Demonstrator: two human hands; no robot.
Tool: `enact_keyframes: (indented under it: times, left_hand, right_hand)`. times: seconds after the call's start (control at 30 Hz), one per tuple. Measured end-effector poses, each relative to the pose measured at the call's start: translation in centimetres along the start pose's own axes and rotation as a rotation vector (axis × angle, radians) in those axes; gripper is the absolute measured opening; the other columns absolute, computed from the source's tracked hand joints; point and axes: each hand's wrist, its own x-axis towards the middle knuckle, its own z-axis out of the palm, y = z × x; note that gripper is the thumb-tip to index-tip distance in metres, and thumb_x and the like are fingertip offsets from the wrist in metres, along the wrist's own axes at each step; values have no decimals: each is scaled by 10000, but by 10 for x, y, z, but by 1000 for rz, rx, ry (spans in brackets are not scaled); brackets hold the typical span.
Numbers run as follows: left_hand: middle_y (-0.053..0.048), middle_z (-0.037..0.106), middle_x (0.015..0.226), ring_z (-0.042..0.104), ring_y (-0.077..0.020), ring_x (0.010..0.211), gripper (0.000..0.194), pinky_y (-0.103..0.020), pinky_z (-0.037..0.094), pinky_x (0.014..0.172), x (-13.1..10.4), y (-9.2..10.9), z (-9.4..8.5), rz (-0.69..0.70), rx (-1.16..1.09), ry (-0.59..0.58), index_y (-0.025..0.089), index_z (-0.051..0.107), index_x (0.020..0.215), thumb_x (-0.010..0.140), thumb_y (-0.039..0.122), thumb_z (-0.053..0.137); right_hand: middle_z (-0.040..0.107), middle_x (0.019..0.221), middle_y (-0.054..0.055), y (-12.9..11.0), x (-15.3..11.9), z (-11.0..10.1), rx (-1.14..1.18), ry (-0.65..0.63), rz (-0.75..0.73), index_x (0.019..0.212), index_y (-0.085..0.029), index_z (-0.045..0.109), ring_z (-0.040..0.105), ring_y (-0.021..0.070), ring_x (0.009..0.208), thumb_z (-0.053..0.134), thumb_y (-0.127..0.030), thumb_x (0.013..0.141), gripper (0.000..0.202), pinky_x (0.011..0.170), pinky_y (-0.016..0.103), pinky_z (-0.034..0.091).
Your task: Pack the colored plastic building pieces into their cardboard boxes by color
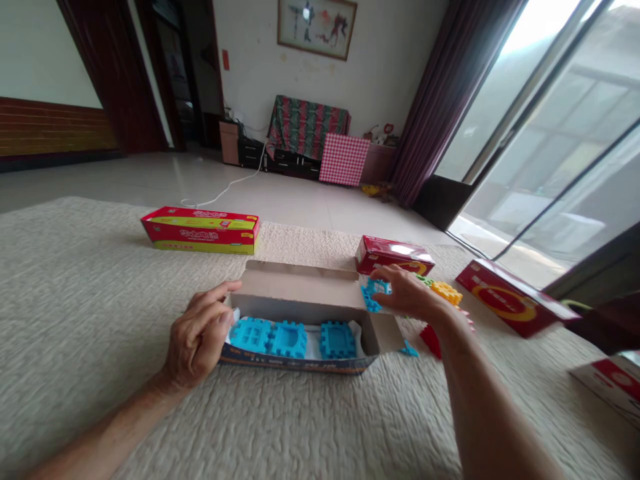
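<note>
An open cardboard box (pixel 300 367) with a dark printed front sits before me, its lid flap (pixel 295 283) folded back. Inside lie blue plastic building blocks, square with notched edges: a block with a window grid (pixel 250 335) at the left, another (pixel 287 339) against it, and one (pixel 337 339) apart at the right. My left hand (pixel 200 333) grips the box's left end. Beyond the box's right end, my right hand (pixel 403 291) has its fingers closed on a blue building block (pixel 373 293). Yellow blocks (pixel 446 292) and a red piece (pixel 431 340) lie partly hidden behind my right wrist.
A red and yellow-green box (pixel 200 231) stands at the far left of the quilted cover (pixel 125 300). Dark red boxes stand behind my right hand (pixel 393 255) and farther right (pixel 515 300). A white and red box (pixel 610 380) is at the right edge.
</note>
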Motion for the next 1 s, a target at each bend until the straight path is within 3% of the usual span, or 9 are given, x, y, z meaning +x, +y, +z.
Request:
enact_keyframes:
  times: [0.13,0.23,0.4,0.5,0.7,1.0]
  left_hand:
    - [-104,609,1243,566,-236,1153,169,-393,438,974,0,4,2,-49,-9,16,184,581,917,898,206,414]
    - [-99,608,1243,553,-232,1185,220,-389,431,1006,-1,6,4,-78,-26,29,180,574,1041,906,225,406]
    - [-87,603,1256,543,-224,1204,258,-386,417,1042,-2,4,6,-84,-36,38,183,569,1103,909,226,405]
    - [-83,603,1257,541,-223,1207,261,-389,414,1051,-2,3,6,-79,-40,40,186,571,1108,905,223,410]
    - [-83,602,1260,548,-224,1196,267,-392,417,1052,-2,3,7,-76,-36,44,190,575,1112,905,224,411]
    - [-80,595,1269,540,-229,1208,271,-400,406,1061,-3,0,6,-85,-35,33,194,579,1117,909,223,408]
  right_hand:
    - [672,1063,106,2,-3,-16,-1,168,-26,1070,-205,649,631,265,951,602,-333,761,338,840,424,488]
    - [671,1050,93,-15,-8,-31,53,230,-101,1076,-221,641,636,242,885,618,-384,763,353,795,412,502]
    - [676,1055,54,-69,-25,-48,122,87,-301,1068,-242,635,640,199,872,645,-353,766,322,777,338,503]
    - [674,1080,49,-90,-33,-49,111,14,-336,1083,-241,636,644,195,896,658,-299,748,341,785,319,489]
    - [687,1040,35,-101,-36,-43,85,-162,-286,1079,-250,641,646,191,891,650,-247,711,368,775,307,481]
    - [654,1044,34,-102,-37,-37,77,-188,-258,1079,-252,627,622,203,944,648,-248,685,394,826,337,464]
